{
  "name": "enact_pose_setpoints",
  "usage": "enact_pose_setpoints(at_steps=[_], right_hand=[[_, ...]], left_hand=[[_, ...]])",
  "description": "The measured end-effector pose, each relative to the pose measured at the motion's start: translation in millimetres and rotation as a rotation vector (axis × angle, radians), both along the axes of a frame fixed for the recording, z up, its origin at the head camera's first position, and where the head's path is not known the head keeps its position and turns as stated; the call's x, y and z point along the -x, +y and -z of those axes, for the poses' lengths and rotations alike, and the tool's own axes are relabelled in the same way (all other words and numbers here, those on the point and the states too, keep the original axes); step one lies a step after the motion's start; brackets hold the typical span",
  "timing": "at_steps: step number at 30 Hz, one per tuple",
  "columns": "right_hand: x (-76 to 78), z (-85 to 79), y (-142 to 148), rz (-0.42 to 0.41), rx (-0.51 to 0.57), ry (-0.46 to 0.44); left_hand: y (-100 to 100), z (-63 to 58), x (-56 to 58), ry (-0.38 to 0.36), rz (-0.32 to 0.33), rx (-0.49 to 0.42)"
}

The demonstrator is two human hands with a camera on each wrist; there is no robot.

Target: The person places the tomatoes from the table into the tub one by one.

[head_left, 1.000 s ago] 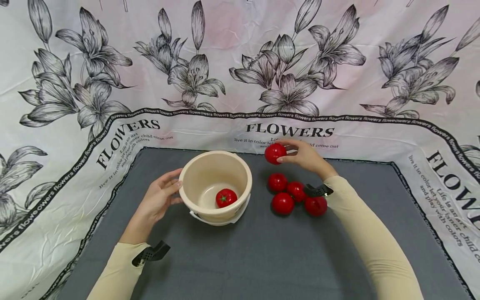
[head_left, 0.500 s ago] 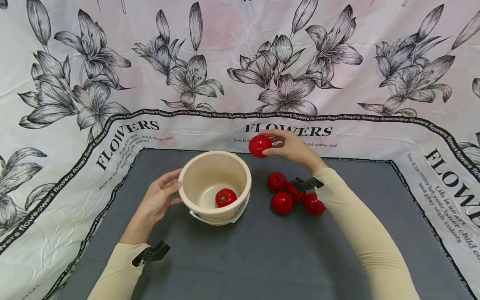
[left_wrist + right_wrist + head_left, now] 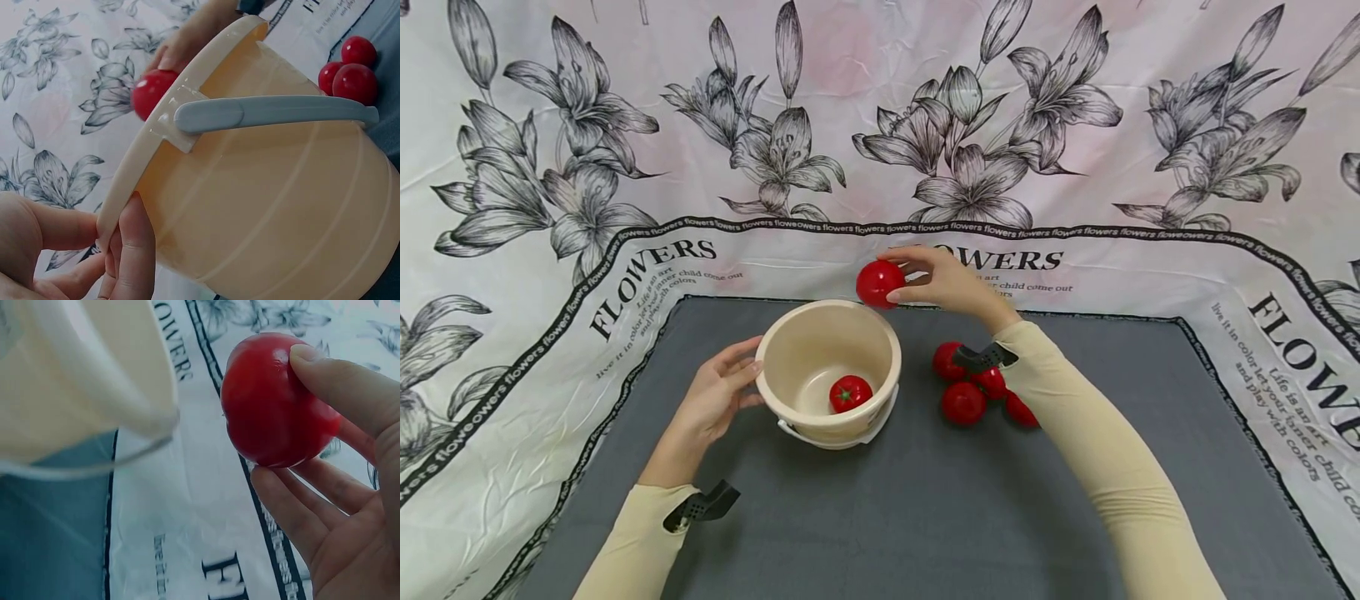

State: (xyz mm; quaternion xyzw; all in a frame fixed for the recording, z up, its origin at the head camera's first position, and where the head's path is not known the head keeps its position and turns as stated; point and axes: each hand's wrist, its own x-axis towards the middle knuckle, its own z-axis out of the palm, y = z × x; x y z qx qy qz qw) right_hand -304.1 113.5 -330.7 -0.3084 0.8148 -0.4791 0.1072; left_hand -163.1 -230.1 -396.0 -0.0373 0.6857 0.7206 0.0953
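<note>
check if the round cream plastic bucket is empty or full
Neither: the round cream plastic bucket holds one round glossy red tomato; the head view shows bare bottom beside it.

One tomato [image 3: 851, 394] in the bucket [image 3: 823, 343], four tomatoes [image 3: 963, 404] to its right.

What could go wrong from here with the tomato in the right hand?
The held tomato is smooth and glossy, and the right hand grips it with thumb and fingertips, so it might slip.
It seems to be just beyond the far rim of the bucket, not over the opening; released now, it would probably miss.
The left hand pinches the rim at one side only, so a knock could shift or tip the bucket.
</note>
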Motion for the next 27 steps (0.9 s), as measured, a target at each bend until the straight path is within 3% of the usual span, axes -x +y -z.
enact_pose_setpoints(at_steps=[13, 18, 27], right_hand=[[-1.4, -10.8, -53, -0.117, 0.053, -0.068], [0.8, -8.2, -65, -0.112, 0.047, -0.121], [3.8, 0.6, -87, -0.237, 0.124, -0.216]], left_hand=[[0, 0.3, -0.8, -0.007, -0.003, -0.008], [1, 1.1, -0.6, -0.008, 0.001, -0.022], [-1, 1.2, -1.4, 0.000, 0.005, -0.013]])
